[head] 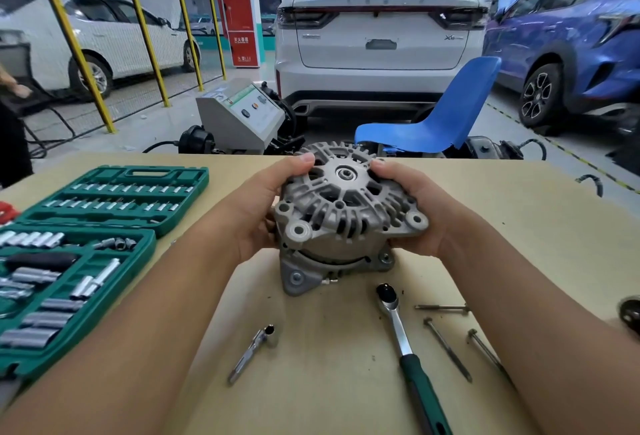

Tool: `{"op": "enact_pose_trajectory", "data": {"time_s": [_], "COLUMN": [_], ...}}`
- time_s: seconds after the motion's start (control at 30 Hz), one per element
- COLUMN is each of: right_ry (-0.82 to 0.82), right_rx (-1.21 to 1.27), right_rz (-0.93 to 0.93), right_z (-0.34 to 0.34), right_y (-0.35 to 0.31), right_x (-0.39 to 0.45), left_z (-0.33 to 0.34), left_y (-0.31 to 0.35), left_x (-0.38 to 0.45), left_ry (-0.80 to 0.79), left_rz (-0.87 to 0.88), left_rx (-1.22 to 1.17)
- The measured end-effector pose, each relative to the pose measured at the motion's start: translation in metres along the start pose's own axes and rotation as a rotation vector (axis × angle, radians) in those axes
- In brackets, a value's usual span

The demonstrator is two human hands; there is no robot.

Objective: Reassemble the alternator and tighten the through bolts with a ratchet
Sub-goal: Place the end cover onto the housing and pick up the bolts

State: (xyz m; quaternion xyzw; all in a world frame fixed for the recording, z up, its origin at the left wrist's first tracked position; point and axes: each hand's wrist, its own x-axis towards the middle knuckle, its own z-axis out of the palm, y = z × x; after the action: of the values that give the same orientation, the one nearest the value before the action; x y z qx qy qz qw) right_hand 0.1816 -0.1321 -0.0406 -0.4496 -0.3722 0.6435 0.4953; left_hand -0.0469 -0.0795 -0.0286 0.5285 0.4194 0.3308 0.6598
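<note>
Head view looks down on two bare hands clasping the alternator [341,213] from either side above the table. Left hand [258,206] curls round its left flank, thumb pressed on the ribbed rim of the front cover; right hand [420,209] grips the right flank the same way, thumb laid on the rim beside the central bearing hub. Front cover sits askew over the lower housing, mounting ears jutting out below the palms.

Just below the fingers, on the tan tabletop [519,199], lies the ratchet [403,334], head toward the alternator, green-and-black handle running to the near edge. Right of it, under the right forearm, lie three long through bolts [448,349], well apart from one another. Left of the ratchet rests a socket on an extension bar [251,353]. Farther left, beyond the left forearm, an open green socket case [104,223] holds rows of bits and chrome sockets.

Past the fingertips, off the table's far edge, stand a blue plastic chair [446,119] and a grey machine cabinet [239,117] on a glossy pale workshop floor. Behind them is the tail of a white SUV [381,36], its badge reading roughly "X6"; a blue car [571,46] stands at right, a white car [97,39] behind yellow posts [74,43] at left. A red sign [239,19] on a pillar carries Chinese characters, too small to read surely.
</note>
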Motion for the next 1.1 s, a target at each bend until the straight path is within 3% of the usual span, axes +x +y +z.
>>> {"op": "enact_pose_trajectory", "data": {"time_s": [0.23,0.43,0.63,0.83,0.97,1.1], "right_ry": [0.129,0.093,0.1,0.06,0.013,-0.043], "right_rx": [-0.17,-0.109,-0.055,-0.124,-0.1,-0.074], "right_rz": [0.125,0.161,0.131,0.117,0.057,-0.149], "right_z": [0.014,0.013,0.012,0.012,0.01,0.008], "right_y": [-0.01,-0.013,-0.011,-0.012,-0.009,-0.008], "right_x": [0.014,0.025,0.027,0.023,0.021,0.019], "left_z": [-0.017,-0.031,-0.029,-0.03,-0.027,-0.018], "left_y": [0.015,0.012,0.012,0.01,0.01,0.006], "left_x": [0.022,0.025,0.031,0.031,0.028,0.022], "left_ry": [-0.042,-0.169,-0.083,-0.105,-0.109,-0.102], "left_rz": [-0.122,-0.153,-0.179,-0.147,-0.114,0.03], "left_rx": [-0.011,0.072,0.029,0.034,0.034,0.031]}}
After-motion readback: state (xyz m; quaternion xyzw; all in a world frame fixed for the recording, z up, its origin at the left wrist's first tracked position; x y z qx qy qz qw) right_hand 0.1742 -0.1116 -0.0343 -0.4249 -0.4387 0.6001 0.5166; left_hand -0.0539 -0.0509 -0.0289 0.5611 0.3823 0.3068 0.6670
